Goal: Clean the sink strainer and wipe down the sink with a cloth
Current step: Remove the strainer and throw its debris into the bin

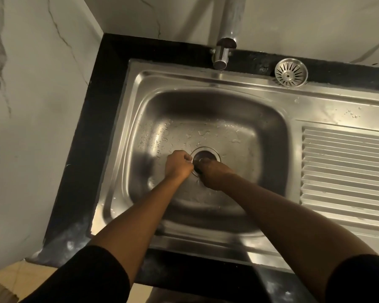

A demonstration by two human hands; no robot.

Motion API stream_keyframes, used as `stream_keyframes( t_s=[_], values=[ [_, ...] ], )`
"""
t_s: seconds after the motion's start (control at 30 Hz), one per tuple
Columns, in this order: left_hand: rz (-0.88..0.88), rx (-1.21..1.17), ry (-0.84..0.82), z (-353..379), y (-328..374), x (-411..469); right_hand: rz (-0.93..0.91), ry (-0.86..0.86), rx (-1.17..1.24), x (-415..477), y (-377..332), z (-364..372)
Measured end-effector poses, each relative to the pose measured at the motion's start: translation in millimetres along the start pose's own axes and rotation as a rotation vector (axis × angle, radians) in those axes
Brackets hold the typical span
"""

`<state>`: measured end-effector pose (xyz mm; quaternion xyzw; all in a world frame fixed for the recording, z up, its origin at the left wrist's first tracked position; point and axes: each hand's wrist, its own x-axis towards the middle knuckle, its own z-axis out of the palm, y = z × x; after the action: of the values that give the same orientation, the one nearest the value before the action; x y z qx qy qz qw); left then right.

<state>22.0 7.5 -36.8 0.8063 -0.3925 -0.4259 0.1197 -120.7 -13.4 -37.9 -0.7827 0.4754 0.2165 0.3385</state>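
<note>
Black sleeves [85, 278] fill the bottom corners of the head view, pushed up to the elbows, and two bare forearms reach forward from them down into the sink [208, 99]. Both hands meet on the basin floor at the near edge of the drain opening [205, 155].

Left hand [178, 164] sits against the left side of the drain's rim with its fingers curled tight into the palm and its knuckles toward the opening. Whether anything is pinched inside that curl I cannot tell. Right hand [213, 172] lies just beside it, touching or nearly touching it, over the near rim of the drain. It is in shadow and its fingertips are hidden, so I cannot tell how far it is closed or what it has hold of.

Out of the basin, the strainer [291, 72] lies on the back ledge of the sink, partly over the black counter [109, 101], to the right of the faucet [224, 40] and well apart from both hands. It rests face up, its radial slots and centre knob showing.

Water droplets [202, 133] are scattered over the basin floor behind the drain. A ridged drainboard [346, 169] runs off to the right, and a marbled wall [31, 88] stands on the left and behind.
</note>
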Motion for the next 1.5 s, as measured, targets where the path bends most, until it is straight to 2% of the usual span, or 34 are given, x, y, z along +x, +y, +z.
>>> stream_keyframes(
  t_s=[0.2, 0.37, 0.43, 0.53, 0.6, 0.73, 0.8, 0.97, 1.17, 1.3, 1.5],
  values=[
    [-0.003, -0.016, -0.029, 1, 2, -6, 0.067, -0.114, -0.015, 2, -10, -12],
    [0.0, -0.04, -0.093, 0, 6, -12, 0.111, 0.025, 0.143, -9, -2, -11],
    [-0.014, -0.084, -0.146, -1, 10, -16, 0.174, 0.14, 0.342, -11, 5, -9],
    [-0.058, -0.214, -0.235, -5, 17, -24, 0.343, 0.307, 0.944, -18, 13, -9],
    [-0.09, -0.325, -0.275, -10, 20, -33, 0.417, 0.335, 1.252, -25, 13, -10],
    [-0.136, -0.66, -0.361, -29, 29, -58, 0.362, 0.369, 1.579, -40, 8, -15],
    [-0.127, -0.738, -0.348, -37, 32, -72, 0.295, 0.382, 1.677, -51, 3, -18],
    [-0.083, -0.836, -0.317, -52, 35, -106, 0.177, 0.459, 1.704, -88, -17, -32],
    [-0.05, -0.959, -0.165, -68, 29, -155, 0.026, 0.446, 1.623, -140, -48, -42],
    [0.0, -1.008, -0.03, -76, 7, -198, -0.074, 0.39, 1.485, -171, -70, -40],
    [0.025, -1.074, 0.199, -79, -46, -261, -0.31, 0.296, 1.128, -206, -105, -25]
  ],
)
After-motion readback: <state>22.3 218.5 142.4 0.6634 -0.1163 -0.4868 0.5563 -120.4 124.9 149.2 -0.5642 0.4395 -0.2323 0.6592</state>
